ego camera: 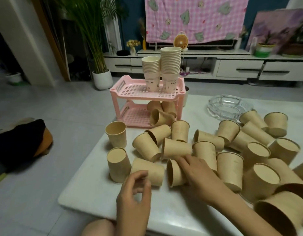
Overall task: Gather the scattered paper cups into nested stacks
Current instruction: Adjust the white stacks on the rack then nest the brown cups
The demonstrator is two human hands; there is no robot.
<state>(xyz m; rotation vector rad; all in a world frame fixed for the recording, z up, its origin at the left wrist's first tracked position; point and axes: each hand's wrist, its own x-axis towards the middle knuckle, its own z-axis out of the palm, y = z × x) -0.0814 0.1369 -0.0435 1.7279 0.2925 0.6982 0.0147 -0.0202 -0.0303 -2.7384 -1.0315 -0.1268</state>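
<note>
Several tan paper cups [205, 138] lie scattered over the white table [89, 198], some upright, some tipped, some upside down. My right hand [196, 169] rests on a cup lying on its side [174, 172], its mouth facing left. My left hand [135, 189] hovers with curled, parted fingers just in front of another tipped cup [149, 171] and holds nothing. An upside-down cup [117, 165] stands to the left, with an upright one [116, 136] behind it. Two nested stacks of white cups [161, 68] stand on a pink rack.
The pink two-tier plastic rack [130, 90] stands at the table's far left, with a few tan cups [161, 114] on its lower shelf. A glass ashtray [225, 106] sits far right. The table's left edge drops to the tiled floor, where a dark bundle [23, 142] lies.
</note>
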